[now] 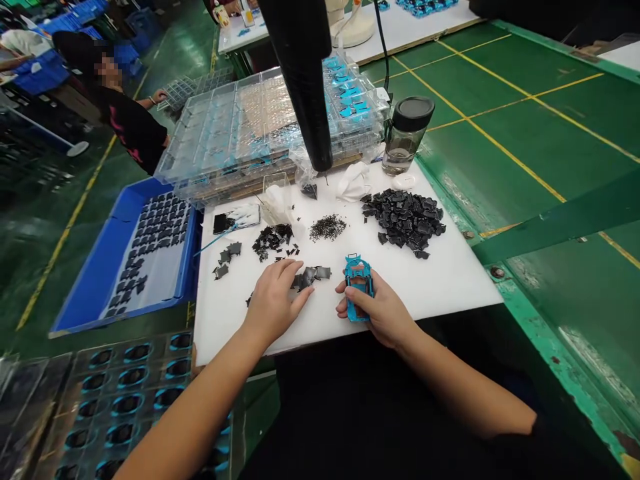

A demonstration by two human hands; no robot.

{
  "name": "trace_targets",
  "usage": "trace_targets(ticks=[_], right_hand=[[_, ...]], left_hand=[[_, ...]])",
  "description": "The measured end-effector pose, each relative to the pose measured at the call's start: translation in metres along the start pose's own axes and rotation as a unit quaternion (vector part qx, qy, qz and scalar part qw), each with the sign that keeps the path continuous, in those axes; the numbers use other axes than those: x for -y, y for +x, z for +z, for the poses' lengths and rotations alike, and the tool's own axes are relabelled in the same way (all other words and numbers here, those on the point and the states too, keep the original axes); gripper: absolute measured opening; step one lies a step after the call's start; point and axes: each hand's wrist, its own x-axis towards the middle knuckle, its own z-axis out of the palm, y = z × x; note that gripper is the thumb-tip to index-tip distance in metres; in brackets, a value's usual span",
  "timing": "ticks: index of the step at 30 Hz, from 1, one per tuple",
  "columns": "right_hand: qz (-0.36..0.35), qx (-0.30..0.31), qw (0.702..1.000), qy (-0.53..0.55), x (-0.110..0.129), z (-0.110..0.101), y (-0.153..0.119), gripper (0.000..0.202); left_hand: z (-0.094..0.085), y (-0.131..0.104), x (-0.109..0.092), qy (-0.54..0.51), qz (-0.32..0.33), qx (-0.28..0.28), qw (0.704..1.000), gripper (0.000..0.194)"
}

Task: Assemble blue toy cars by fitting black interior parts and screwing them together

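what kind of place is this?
Most likely a factory assembly bench. The right hand holds a blue toy car body; the left hand rests on small black parts. Stacked clear plastic trays and a blue bin of parts stand around the white work board.

A factory assembly floor. Yellow lines cross the green floor [525, 87], stacked clear part trays [240, 133] crowd the white workboard [450, 280], and another person [125, 120] works beside blue crates [65, 47].

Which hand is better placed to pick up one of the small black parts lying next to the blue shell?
Left. The left hand already rests on the small black parts, while the right hand is occupied holding the blue shell.
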Motion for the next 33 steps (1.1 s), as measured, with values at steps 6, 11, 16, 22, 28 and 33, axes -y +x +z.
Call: trace_targets(ticks=[6,11,16,22,28,33], right_hand=[[-0.021,0.005,0.999,0.028,-0.002,-0.001,0.001,0.040],[-0.024,0.023,0.998,0.056,-0.003,-0.005,0.000,0.038],[-0.023,0.012,0.998,0.058,-0.003,-0.004,0.000,0.037],[-0.040,-0.022,0.999,0.029,-0.002,0.009,0.006,0.039],[-0.071,-0.011,0.997,0.017,-0.002,0.018,0.010,0.036],[-0.063,-0.015,0.998,0.023,-0.004,0.021,0.008,0.037]], left_hand=[[0.012,0.031,-0.023,0.013,0.034,0.101,0.994,0.024],[0.012,0.054,-0.024,-0.040,0.017,0.097,0.994,0.019],[-0.001,0.052,-0.016,-0.157,-0.085,0.074,0.981,0.028],[-0.021,0.034,-0.033,-0.458,-0.224,0.106,0.854,0.029],[-0.028,0.022,-0.042,-0.484,-0.226,0.086,0.841,0.018],[-0.025,0.013,-0.040,-0.440,-0.222,0.084,0.866,0.016]])
